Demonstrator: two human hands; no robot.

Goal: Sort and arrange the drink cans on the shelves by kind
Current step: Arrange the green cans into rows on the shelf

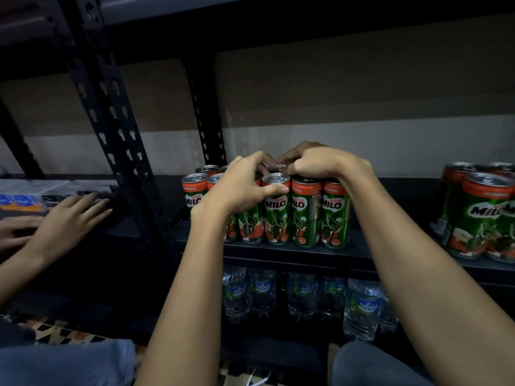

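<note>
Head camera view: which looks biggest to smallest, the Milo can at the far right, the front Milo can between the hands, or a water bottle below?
1. Far-right Milo can, though it is nearer the camera.
2. Water bottle.
3. Front Milo can.

A shop stockroom: dark slotted metal shelving (117,112) stacked with Milo cans (276,210) above packed water bottles (362,307).

The scene is seen from one head-worn, wide-angle camera, aimed forward and slightly down, close to the shelf (278,253) at frame centre. Both forearms are seen running up from the bottom edge to the cans (276,210) at mid-frame. The underside of the shelf above is caught along the top edge, and bottles (303,299) on the level below are seen lower centre. Straight posts are bent by the lens at the left.
</note>
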